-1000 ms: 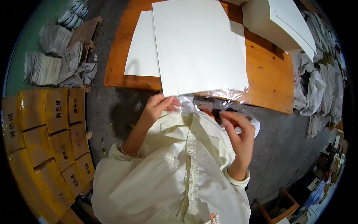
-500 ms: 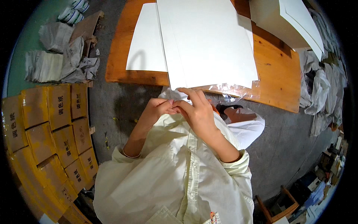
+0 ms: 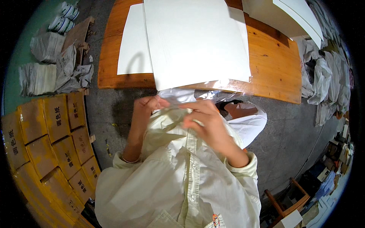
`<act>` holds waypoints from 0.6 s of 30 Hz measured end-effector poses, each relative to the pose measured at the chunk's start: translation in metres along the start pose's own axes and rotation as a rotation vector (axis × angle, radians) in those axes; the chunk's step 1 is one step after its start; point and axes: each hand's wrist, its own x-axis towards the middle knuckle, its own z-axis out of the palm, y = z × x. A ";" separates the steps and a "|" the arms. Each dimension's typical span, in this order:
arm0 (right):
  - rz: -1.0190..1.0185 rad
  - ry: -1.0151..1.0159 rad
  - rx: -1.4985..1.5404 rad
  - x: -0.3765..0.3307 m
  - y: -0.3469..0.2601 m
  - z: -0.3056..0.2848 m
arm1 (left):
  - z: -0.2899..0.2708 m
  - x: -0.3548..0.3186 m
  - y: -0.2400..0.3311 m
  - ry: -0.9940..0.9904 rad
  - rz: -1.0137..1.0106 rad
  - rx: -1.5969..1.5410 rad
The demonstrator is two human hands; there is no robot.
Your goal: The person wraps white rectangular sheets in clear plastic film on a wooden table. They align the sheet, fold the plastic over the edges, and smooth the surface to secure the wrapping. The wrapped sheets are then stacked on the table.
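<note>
My left hand (image 3: 147,105) is raised in front of my shirt, just below the near edge of a large white sheet (image 3: 197,45). Its fingertips are pinched together; whatever they hold, if anything, is too small and smeared to make out. To its right hovers my right hand (image 3: 203,118), blurred, its fingers loosely bent and spread with nothing visible between them. The hands are apart. Clear plastic film (image 3: 224,86) pokes out beneath the large sheet along the table's front edge. Another white sheet (image 3: 133,41) lies partly under it on the left.
The sheets rest on a wooden table (image 3: 273,72). A white board-like stack (image 3: 281,17) stands at the back right, near hanging grey plastic (image 3: 323,83). Taped cartons (image 3: 57,117) are piled at left, below wrapped bundles (image 3: 38,78). A wooden stool (image 3: 291,203) is at lower right.
My hands were together, fingertips touching; now they have separated, the left going left and the right lower with its fingers spread. The whole view has shifted slightly.
</note>
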 end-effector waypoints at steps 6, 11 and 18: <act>0.483 1.157 0.267 -0.195 0.080 -0.193 | -0.036 0.004 -0.008 -0.190 0.080 0.116; 0.798 1.961 -0.444 -0.363 0.120 -0.226 | -0.058 0.006 -0.013 -0.074 0.036 0.085; 0.373 0.945 -1.301 -0.201 0.112 -0.188 | -0.044 0.011 -0.006 0.400 1.096 1.201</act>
